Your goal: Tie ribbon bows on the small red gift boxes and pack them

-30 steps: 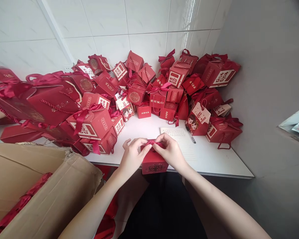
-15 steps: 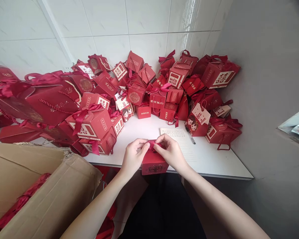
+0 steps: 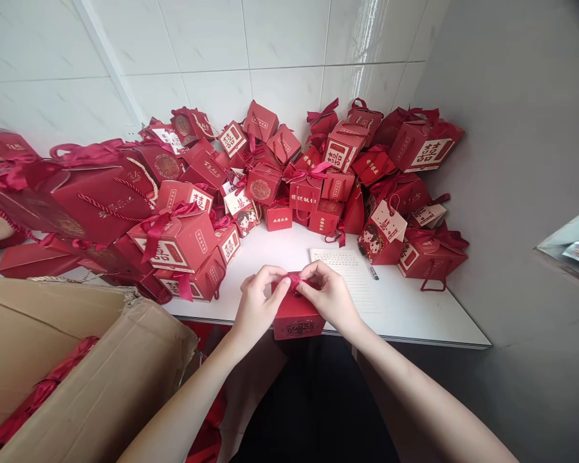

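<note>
You have the small red box (image 3: 299,316) straight in front of you, at the near edge of the white table (image 3: 275,251), with its front face reaching down past the line of that edge in your view. Its card is a deep, plain red, a little brighter on top than on the shaded front, and an ornate dark emblem fills the middle of that front; whether it is printed or cut through cannot be told. The box sits upright and looks square at the corners, with a dark spot on top just below the ribbon (image 3: 294,281). That ribbon is crimson with a soft sheen, bunched into a small gathered knot or loop over the box top; your fingers hide its exact form. Your left hand (image 3: 260,301) pinches it between thumb and forefinger from one side, and your right hand (image 3: 332,298) pinches it the same way from the other, the two thumbs pointing in toward each other. Just beyond your right hand lies a lined sheet (image 3: 354,283) with writing on its upper part, a pen (image 3: 370,265) beside it.
</note>
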`<state>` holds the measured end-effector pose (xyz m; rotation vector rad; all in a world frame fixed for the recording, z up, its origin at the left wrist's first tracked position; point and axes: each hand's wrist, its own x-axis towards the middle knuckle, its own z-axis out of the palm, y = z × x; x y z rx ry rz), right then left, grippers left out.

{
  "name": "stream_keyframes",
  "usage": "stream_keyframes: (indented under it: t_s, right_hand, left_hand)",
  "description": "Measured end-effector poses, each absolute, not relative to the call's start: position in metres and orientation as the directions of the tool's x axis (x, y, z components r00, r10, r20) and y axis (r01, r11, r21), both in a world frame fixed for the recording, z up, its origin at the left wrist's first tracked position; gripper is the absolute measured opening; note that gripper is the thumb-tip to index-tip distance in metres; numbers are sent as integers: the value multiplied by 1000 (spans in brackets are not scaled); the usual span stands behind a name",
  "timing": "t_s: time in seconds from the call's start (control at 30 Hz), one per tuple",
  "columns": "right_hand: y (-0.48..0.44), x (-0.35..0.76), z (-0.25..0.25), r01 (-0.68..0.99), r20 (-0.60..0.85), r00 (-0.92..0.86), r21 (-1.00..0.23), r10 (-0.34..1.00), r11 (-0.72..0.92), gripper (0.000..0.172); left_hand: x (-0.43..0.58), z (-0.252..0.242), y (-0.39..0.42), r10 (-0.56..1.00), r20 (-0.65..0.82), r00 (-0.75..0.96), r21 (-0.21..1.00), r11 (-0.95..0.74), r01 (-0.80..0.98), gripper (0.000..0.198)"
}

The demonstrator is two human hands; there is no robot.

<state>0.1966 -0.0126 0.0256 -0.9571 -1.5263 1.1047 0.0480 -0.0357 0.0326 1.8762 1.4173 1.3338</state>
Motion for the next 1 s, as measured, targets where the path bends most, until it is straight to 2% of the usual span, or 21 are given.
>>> stream_keyframes:
  t_s: [0.17,0.37,0.5,0.67,0.9,1.0]
  right_hand:
    - [-14,196,26,60,253,-216,-960,943,272,19]
    - [-14,201,31,106,330,-267,-924,905,368,14]
    - [-9,210,37,114,288,-376,-929,881,353,15]
    - [-3,217,43,195,245,-415,-917,877,348,14]
    - [-3,216,43,173,234,-425,-927,874,333,21]
    - [-5,216,42,183,268,-440,-908,857,378,17]
  left_hand:
    - [49,31,-36,855,519,-16,743,-441,503,11]
    - [50,29,-38,898,436,-63,818,-366,444,13]
    - [51,33,-37,914,404,-34,854,-364,371,12]
    - [53,34,-36,932,363,15,877,-347,333,14]
    - [52,32,-35,925,380,3,798,-330,505,17]
    - [50,33,-35,920,390,41,782,-355,513,16]
